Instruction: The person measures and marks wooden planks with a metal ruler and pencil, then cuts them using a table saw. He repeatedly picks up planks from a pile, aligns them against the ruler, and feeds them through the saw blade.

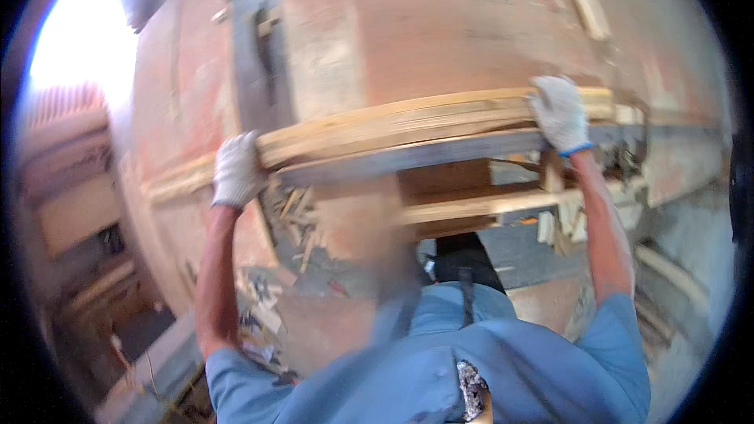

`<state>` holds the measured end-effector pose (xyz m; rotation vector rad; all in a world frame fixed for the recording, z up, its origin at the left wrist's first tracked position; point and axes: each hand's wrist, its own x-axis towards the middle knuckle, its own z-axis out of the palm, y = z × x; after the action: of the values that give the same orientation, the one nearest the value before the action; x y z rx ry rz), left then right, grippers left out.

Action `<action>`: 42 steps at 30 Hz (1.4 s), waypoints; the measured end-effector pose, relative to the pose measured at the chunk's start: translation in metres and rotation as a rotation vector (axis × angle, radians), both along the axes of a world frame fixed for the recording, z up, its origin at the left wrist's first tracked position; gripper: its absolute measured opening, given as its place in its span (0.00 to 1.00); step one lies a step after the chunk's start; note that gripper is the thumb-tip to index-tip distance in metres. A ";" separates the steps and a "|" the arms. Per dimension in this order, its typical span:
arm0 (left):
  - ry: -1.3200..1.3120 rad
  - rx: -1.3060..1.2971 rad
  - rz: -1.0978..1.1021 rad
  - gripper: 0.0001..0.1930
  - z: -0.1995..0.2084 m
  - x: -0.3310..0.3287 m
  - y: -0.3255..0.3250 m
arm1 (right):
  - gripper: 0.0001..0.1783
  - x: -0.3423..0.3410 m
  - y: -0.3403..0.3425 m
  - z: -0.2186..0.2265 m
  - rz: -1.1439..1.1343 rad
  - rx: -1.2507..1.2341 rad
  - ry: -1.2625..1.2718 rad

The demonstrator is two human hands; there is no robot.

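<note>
You hold a bundle of long wooden planks (408, 129) crosswise in front of you, at about chest height. Your left hand (236, 171), in a white knit glove, is wrapped shut around the bundle's left end; your right hand (561, 112), gloved the same way, is clamped over the top edge near the right end. The hands sit well apart, probably so the long load stays level and does not swing. The pale planks lie on top, a darker grey board beneath them, stacked flat, likely so they carry as one.

Below the bundle, more planks (479, 206) and splintered wood scraps (292, 216) lie on a reddish, dusty floor (440, 23). Left of the bundle, bright daylight (82, 31) comes in. The view is motion-blurred; finer detail cannot be told.
</note>
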<state>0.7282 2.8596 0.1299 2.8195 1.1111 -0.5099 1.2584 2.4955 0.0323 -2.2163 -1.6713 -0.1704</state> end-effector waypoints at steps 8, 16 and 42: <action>-0.666 -0.096 -0.057 0.29 -0.012 0.124 -0.088 | 0.21 0.031 0.012 0.003 -0.043 -0.181 0.011; -0.704 0.076 0.162 0.30 -0.038 0.202 -0.123 | 0.43 -0.023 0.066 0.064 0.053 -0.348 0.008; -0.987 0.220 0.018 0.20 -0.056 0.229 -0.099 | 0.62 -0.037 0.117 0.038 0.380 -0.172 -0.101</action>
<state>0.9569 2.7607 0.0738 2.5960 0.9591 0.9629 1.2217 2.6129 0.0706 -1.9825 -2.1993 -0.0419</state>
